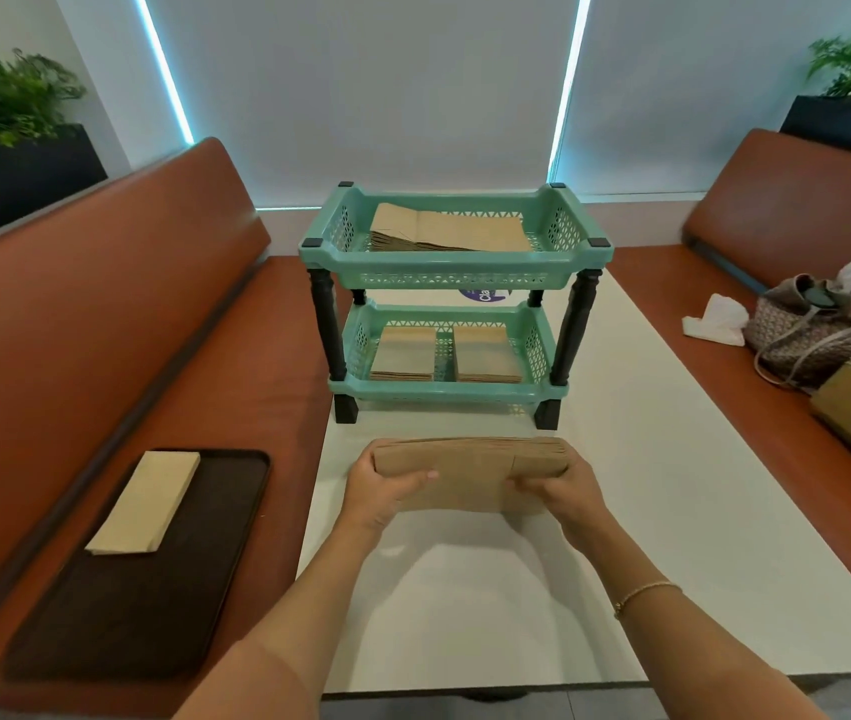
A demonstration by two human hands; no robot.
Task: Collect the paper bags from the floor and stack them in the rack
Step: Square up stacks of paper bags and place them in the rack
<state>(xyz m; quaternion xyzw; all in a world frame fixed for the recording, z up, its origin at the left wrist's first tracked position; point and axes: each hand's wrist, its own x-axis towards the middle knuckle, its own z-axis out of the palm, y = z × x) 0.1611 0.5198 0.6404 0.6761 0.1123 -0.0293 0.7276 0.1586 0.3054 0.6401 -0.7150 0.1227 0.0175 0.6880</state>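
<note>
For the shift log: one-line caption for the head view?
Both hands hold a paper-bag stack before the green rack.

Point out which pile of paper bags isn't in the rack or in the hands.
The pale pile lying on the dark tray on the left bench. The others sit in the green rack or between both hands.

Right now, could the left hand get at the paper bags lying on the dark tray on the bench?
Probably not yet. The left hand and right hand both grip a stack of bags over the table. The bags on the tray lie uncovered on the left bench, so the way is free once that grip lets go.
</note>
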